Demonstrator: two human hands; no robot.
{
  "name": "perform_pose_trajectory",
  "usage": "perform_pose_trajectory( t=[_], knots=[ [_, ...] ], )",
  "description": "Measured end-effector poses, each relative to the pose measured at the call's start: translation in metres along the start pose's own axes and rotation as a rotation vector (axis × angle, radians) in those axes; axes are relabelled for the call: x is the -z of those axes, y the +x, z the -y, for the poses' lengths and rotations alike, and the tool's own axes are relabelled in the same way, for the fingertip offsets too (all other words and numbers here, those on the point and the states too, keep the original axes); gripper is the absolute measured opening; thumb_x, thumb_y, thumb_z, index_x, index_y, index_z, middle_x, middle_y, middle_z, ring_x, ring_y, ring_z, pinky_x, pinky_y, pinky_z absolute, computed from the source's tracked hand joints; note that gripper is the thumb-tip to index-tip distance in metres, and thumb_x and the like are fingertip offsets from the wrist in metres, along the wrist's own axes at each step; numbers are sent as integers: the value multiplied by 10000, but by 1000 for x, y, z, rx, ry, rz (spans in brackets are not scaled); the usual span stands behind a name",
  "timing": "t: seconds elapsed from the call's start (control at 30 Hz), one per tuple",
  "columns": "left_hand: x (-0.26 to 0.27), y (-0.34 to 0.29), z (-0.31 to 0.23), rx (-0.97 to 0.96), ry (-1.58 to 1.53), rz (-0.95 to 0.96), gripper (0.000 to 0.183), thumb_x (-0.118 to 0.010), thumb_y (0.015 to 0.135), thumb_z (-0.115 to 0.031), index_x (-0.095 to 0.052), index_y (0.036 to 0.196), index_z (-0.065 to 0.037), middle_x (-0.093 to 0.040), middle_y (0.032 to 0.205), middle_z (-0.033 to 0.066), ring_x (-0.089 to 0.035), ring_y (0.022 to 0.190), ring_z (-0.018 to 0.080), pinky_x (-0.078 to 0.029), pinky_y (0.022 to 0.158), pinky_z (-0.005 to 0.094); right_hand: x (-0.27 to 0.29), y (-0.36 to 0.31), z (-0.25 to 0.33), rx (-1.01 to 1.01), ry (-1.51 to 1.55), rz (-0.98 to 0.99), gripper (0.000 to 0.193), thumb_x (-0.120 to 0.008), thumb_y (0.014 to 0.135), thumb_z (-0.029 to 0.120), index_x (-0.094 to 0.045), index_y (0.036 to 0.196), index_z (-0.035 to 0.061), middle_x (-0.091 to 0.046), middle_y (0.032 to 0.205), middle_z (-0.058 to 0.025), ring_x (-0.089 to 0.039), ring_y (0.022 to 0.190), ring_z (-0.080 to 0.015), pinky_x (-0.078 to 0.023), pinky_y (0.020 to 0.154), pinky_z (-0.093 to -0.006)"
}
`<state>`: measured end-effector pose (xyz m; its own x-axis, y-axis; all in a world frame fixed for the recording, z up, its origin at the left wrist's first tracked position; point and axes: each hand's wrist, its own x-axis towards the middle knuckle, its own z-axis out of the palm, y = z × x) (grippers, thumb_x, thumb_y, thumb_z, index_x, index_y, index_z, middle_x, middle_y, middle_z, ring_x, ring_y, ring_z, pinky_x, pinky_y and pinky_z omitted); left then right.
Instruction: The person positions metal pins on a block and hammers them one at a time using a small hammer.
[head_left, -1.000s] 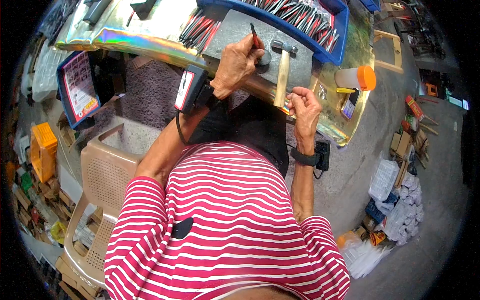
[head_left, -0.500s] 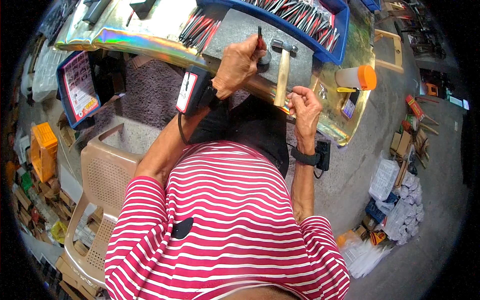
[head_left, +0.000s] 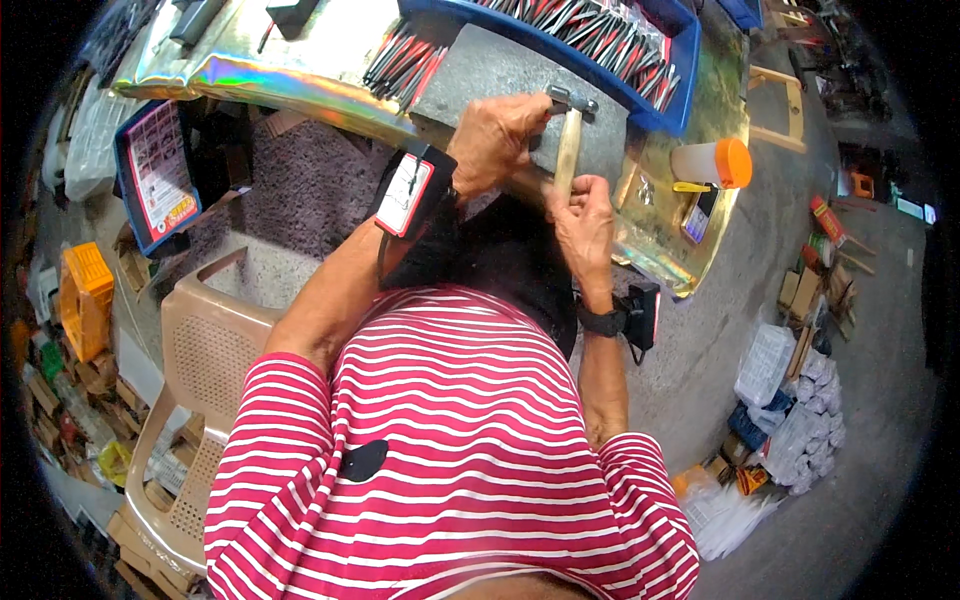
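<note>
Two hands at a grey block (head_left: 520,75): right hand (head_left: 583,215) grips a hammer (head_left: 567,150); left hand (head_left: 497,140) closed beside its head.

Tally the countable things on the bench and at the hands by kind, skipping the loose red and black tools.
Hammer: 1
Blue tray: 1
Orange-lidded jar: 1
Hands: 2, left hand and right hand
Total: 5

Bright, even daylight, soft shadows only. Rainbow glare on the shiny sheet covering the bench (head_left: 300,75). Strong fisheye bending and a black vignette away from the bench; clutter near the rim is smeared, the centre sharp.
</note>
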<state>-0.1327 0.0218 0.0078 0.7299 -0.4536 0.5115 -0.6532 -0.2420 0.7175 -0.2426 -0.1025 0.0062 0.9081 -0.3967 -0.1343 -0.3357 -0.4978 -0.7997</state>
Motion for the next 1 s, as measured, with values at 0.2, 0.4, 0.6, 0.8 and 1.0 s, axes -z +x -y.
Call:
perform_pose_trajectory(
  t=[0.2, 0.4, 0.6, 0.8, 1.0],
  knots=[
    [-2, -3, 3, -70, 6, -48, 167, -560, 634, -28, -443, 750, -50, -499, 644, 112, -527, 610, 304, -421, 520, 343, 14, 13, 16, -328, 824, 299, 239, -523, 722, 61, -433, 920, -38, -553, 680, -104, -516, 499, -120, -448, 456, -218],
    [-7, -1, 7, -91, -18, -38, 222, -578, 604, -22, -435, 770, -61, -500, 655, 99, -523, 610, 300, -421, 533, 347, 32, 26, 19, -378, 852, 300, 164, -510, 778, 117, -486, 857, -26, -486, 603, -40, -378, 414, -64, -337, 377, -174],
    [-8, -3, 10, -115, 8, -40, 224, -583, 609, -21, -421, 760, -56, -490, 658, 95, -521, 617, 291, -425, 535, 344, 57, -4, 65, 113, 152, -61, 189, -492, 830, 168, -518, 763, -6, -441, 543, 10, -373, 438, -42, -295, 389, -193],
    [-4, -4, 10, -70, 49, 30, 216, -575, 622, -8, -437, 783, -50, -509, 686, 98, -532, 653, 294, -435, 568, 347, 97, -44, 107, 563, -60, -386, 199, -487, 837, 116, -518, 930, -57, -517, 664, -48, -416, 481, -54, -281, 393, -166],
    [-7, -3, 9, -76, 54, 26, 213, -562, 636, -11, -443, 809, -43, -520, 702, 108, -536, 663, 297, -439, 573, 355, 79, -27, 71, 649, -563, -141, 139, -557, 776, 100, -508, 877, 18, -504, 615, -154, -485, 453, -261, -373, 424, -323]
  ],
)
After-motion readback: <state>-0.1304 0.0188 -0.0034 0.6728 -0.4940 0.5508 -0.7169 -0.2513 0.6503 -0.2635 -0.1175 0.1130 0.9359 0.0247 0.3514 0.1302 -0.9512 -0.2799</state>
